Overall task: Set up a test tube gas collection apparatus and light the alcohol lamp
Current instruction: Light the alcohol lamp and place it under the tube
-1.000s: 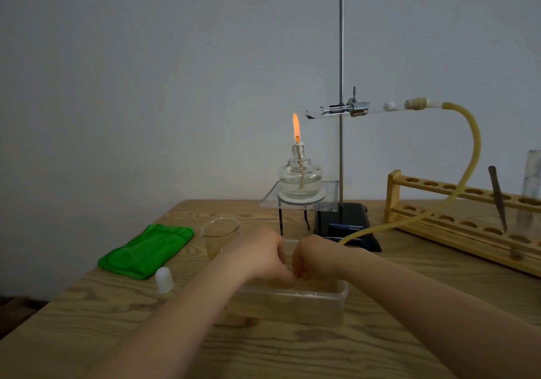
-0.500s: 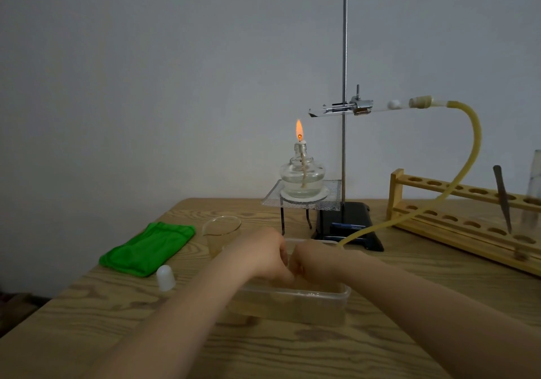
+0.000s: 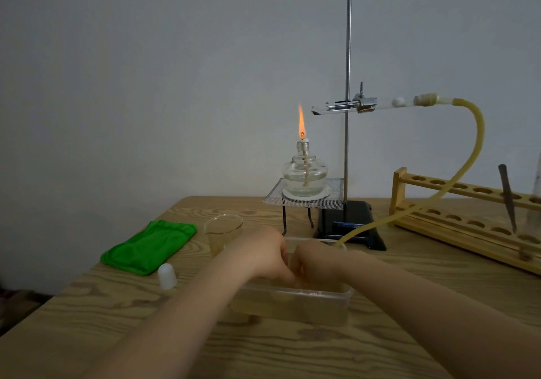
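Observation:
The lit alcohol lamp stands on a wire gauze tripod, its orange flame rising left of the clamp's tip. A test tube lies nearly level in the clamp of the retort stand. From its stopper a yellow hose curves down into a clear plastic tub. My left hand and my right hand dip into the tub side by side, knuckles up. Their fingers curl downward out of sight, hiding anything they hold.
A glass beaker stands just behind my left hand. A green cloth and the lamp's white cap lie to the left. A wooden test tube rack with a dark tool sits at the right. The stand's black base is behind the tub.
Both hands stay in the tub, almost still. The flame flickers, shorter half a second ago and tall again now. The view has shifted slightly.

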Demonstrator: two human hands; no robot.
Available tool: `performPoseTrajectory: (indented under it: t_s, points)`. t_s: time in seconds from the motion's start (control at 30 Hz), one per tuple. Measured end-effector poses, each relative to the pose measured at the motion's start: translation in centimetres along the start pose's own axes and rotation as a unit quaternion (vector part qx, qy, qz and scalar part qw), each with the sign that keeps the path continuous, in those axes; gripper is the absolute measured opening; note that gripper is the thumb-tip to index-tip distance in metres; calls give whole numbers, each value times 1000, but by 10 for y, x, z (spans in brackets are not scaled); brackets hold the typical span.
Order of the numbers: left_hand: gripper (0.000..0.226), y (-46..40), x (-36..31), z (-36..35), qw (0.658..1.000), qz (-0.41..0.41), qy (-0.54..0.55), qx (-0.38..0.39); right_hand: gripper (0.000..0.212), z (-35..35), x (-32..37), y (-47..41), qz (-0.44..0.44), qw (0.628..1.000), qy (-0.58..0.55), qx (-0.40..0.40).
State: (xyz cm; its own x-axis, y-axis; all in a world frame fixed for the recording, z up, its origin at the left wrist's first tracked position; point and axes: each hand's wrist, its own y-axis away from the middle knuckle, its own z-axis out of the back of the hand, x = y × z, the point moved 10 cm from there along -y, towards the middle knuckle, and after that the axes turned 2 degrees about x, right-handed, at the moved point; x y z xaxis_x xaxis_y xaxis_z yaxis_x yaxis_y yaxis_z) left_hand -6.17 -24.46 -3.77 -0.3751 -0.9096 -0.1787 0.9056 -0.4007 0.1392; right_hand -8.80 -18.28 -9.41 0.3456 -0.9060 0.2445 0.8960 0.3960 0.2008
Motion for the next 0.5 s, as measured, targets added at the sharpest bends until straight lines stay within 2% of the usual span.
performPoseTrajectory:
  t_s: [0.5]
  points:
    - [36,-5,-2,-2,1000,-17,15,13,26,9,9,11,-3,999,36,-11]
